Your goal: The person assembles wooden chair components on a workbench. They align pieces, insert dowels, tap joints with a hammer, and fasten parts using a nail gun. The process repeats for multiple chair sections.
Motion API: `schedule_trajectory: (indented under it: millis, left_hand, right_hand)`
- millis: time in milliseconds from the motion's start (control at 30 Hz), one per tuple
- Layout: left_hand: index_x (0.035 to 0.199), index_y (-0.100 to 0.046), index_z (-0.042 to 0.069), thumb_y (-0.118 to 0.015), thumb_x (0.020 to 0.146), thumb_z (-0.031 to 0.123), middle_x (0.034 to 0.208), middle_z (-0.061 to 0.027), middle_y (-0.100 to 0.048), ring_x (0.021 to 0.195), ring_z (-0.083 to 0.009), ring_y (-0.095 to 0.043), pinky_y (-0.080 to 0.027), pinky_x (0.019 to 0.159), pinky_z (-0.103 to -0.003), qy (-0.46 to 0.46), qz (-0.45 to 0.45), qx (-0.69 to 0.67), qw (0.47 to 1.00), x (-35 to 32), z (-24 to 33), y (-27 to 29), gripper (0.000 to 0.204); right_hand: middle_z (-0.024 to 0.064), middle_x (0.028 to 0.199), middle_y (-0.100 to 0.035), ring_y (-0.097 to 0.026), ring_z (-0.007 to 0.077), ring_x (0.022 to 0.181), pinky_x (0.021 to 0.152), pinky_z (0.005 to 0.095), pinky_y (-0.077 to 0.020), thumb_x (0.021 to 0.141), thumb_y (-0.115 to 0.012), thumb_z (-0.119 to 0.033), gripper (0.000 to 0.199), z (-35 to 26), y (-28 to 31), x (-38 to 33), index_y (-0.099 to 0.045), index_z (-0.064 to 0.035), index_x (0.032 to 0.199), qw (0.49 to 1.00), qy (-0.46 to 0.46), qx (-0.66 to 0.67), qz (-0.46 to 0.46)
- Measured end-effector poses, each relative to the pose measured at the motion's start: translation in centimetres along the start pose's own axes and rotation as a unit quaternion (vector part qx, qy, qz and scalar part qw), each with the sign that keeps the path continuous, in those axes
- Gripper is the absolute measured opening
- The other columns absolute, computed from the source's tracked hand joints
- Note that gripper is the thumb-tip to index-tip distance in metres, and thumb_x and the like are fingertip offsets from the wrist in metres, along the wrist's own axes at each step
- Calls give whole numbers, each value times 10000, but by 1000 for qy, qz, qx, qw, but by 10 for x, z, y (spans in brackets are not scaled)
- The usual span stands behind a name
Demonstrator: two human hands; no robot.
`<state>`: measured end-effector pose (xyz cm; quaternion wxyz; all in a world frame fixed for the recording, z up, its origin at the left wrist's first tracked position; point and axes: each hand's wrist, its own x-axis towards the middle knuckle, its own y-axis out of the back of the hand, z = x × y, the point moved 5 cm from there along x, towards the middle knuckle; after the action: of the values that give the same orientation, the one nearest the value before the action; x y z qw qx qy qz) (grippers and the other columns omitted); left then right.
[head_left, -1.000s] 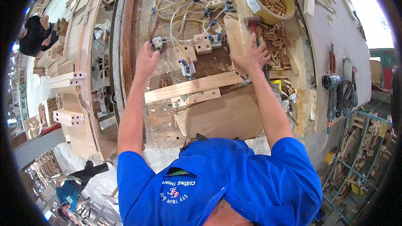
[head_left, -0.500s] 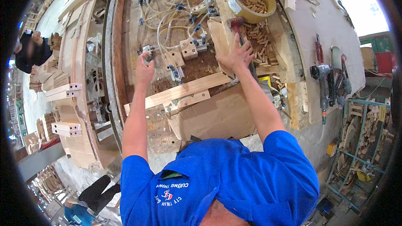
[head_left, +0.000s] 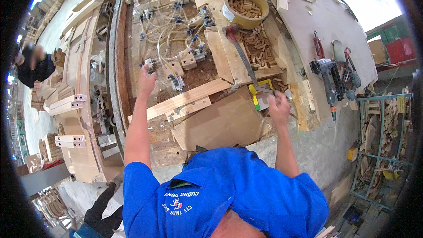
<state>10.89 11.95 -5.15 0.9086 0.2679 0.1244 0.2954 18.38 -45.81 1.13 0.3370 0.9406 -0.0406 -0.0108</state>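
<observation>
My left hand (head_left: 147, 81) is at the left side of the wooden jig, its fingers closed around a small metal air cylinder (head_left: 150, 64). Clear hoses with blue fittings (head_left: 178, 20) loop across the jig beyond it. My right hand (head_left: 279, 106), slightly blurred, is raised near the front right corner with fingers curled. Something thin and dark pokes out from it, too indistinct to name. Close by is a yellow-green box (head_left: 261, 94). A hammer (head_left: 242, 53) lies along the jig's right side, its head away from me, apart from both hands.
A round yellow tub (head_left: 227, 11) holds wooden dowels, with loose dowels (head_left: 260, 48) beside it. A wooden strip (head_left: 189, 99) and cardboard (head_left: 216, 121) lie nearest me. Power tools (head_left: 326, 77) rest on the right-hand table. Another person (head_left: 33, 64) is at far left.
My right hand has left the hammer and wooden piece and come back toward me, to the right. The left hand stays at the air cylinder. The whole view has shifted slightly.
</observation>
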Motion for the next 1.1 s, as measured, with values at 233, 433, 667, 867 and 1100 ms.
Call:
schedule_trajectory:
  millis: [233, 433, 667, 867, 1100]
  left_hand:
    - [1611, -370, 75, -700, 949, 173, 1579, -120, -519, 991, -190, -674, -592, 733, -363, 0, 1, -6, 1000, 11, 16, -4, 746]
    - [1628, -347, 67, -703, 951, 214, 1606, -137, -496, 1029, -193, -677, -596, 775, -349, -3, 7, 35, 999, 9, 8, 14, 779]
    - [1636, -334, 78, -706, 956, 234, 1591, -146, -509, 1053, -196, -681, -597, 746, -350, 34, -10, 51, 998, 8, 2, 4, 791]
    - [1616, -361, 61, -720, 948, 234, 1575, -145, -522, 1092, -221, -648, -552, 787, -354, 7, 13, 61, 998, 13, 10, 11, 777]
    - [1538, -432, -56, -721, 927, 264, 1556, -246, -529, 1465, -351, -497, -355, 1231, -404, 19, 13, 20, 1000, 5, 12, 5, 748]
  right_hand:
    - [162, 873, -722, -690, 271, 716, 685, 438, -539, 978, -696, -277, 331, 133, 54, -11, -647, 49, 1001, 982, -154, 10, 105]
    - [258, 993, -737, -693, 445, 966, 847, 532, -511, 1006, -587, -337, 393, 111, 40, 3, -698, 34, 939, 973, -107, -160, 125]
    - [314, 928, -717, -676, 518, 949, 853, 574, -501, 1013, -588, -371, 454, 102, 54, -3, -723, 58, 953, 968, -103, -201, 106]
    - [300, 971, -716, -673, 502, 954, 851, 569, -497, 1021, -594, -376, 443, 106, 49, -7, -727, 45, 984, 974, -72, -174, 129]
    - [283, 992, -721, -682, 477, 972, 853, 555, -500, 1016, -610, -352, 406, 116, 49, -4, -726, 37, 1001, 970, -79, -192, 129]
